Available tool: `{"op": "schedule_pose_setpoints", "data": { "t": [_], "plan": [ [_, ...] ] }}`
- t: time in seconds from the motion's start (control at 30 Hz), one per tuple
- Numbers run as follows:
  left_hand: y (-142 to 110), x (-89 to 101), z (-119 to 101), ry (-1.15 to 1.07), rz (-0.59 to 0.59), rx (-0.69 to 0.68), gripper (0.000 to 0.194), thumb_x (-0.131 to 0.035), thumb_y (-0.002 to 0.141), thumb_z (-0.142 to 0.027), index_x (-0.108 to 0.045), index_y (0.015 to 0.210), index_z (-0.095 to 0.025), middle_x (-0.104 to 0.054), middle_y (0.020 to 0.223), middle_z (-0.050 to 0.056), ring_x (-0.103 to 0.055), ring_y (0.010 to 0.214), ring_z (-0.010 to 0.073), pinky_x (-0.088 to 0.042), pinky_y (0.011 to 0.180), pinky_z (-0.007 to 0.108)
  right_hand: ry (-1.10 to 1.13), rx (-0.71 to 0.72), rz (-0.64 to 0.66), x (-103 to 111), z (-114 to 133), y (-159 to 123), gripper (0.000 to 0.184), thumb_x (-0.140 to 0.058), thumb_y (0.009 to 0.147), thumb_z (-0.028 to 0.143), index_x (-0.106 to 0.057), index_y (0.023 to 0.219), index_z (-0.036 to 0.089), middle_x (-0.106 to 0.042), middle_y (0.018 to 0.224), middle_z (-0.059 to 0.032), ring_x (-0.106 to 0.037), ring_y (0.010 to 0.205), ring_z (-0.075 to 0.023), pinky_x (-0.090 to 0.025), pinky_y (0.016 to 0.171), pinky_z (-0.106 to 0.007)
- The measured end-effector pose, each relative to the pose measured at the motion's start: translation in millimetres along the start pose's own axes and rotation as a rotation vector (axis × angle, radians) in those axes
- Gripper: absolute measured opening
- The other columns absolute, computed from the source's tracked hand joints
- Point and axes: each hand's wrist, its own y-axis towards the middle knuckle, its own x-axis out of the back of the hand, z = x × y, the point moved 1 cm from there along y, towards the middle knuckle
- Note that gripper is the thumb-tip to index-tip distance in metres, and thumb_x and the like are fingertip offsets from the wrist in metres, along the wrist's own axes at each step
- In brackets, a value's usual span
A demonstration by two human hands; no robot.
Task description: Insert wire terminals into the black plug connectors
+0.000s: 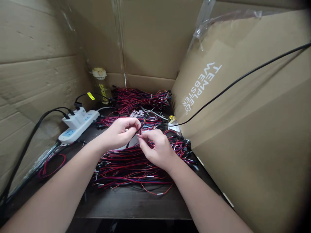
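My left hand [120,132] and my right hand [156,149] meet above a heap of red, black and blue wire leads [131,166] on a dark table [128,204]. Both hands pinch one thin black lead [136,132] between them. Its small connector end [145,116] sticks up just beyond my left fingertips. My left fingers are curled round the lead; my right thumb and forefinger are pressed together on it lower down.
A bound bundle of red and black leads [139,98] lies at the back. A white power strip [77,124] with plugs sits left, a bottle [100,84] behind it. Cardboard walls [243,129] enclose the table; a black cable [243,77] crosses the right panel.
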Motion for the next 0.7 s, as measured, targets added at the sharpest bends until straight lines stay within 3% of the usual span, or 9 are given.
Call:
{"op": "schedule_pose_setpoints", "data": {
  "t": [0.2,0.33,0.43,0.53,0.7],
  "plan": [
    [-1,-6.9,2,0.028,-0.049,-0.014,0.007,-0.052,0.084,-0.015,-0.059,0.086,-0.017,-0.062,0.082,0.001,-0.057,0.075,0.0135,-0.044,0.063,0.023,-0.007,-0.072,-0.101,-7,-5,2,0.014,-0.063,0.092,0.02,-0.077,0.088,0.019,-0.081,0.088,-0.0081,-0.073,0.081,-0.0216,-0.054,0.083,-0.04],
    [-2,-12.3,-2,-0.14,-0.044,-0.033,0.014,-0.06,0.085,-0.014,-0.057,0.098,-0.017,-0.065,0.088,0.001,-0.063,0.078,0.0125,-0.051,0.068,0.022,0.024,-0.138,-0.15,-8,-8,1,0.015,-0.064,0.091,0.019,-0.078,0.087,0.02,-0.08,0.091,-0.0077,-0.074,0.086,-0.0223,-0.055,0.085,-0.041],
    [-1,-12.1,-3,-0.251,-0.017,0.009,0.012,-0.067,0.09,-0.024,-0.064,0.097,-0.015,-0.073,0.09,0.005,-0.07,0.082,0.0156,-0.057,0.071,0.024,0.059,-0.194,-0.177,-8,-10,0,0.016,-0.063,0.092,0.019,-0.079,0.088,0.02,-0.079,0.089,-0.0069,-0.073,0.086,-0.0215,-0.056,0.083,-0.039],
    [1,-9.3,-2,-0.277,-0.005,0.07,0.024,-0.074,0.09,-0.036,-0.076,0.098,-0.013,-0.08,0.092,0.009,-0.074,0.081,0.0186,-0.061,0.072,0.027,0.102,-0.254,-0.195,-8,-10,0,0.018,-0.063,0.094,0.022,-0.079,0.086,0.019,-0.079,0.085,-0.0062,-0.072,0.082,-0.0206,-0.056,0.079,-0.036],
    [1,-8.3,4,-0.209,-0.108,0.072,0.025,-0.077,0.088,-0.038,-0.081,0.092,-0.014,-0.081,0.087,0.008,-0.075,0.075,0.0192,-0.062,0.069,0.028,0.172,-0.316,-0.151,-7,-5,2,0.025,-0.058,0.097,0.028,-0.077,0.084,0.018,-0.078,0.078,-0.0051,-0.072,0.071,-0.0184,-0.056,0.065,-0.03]
  ]
}}
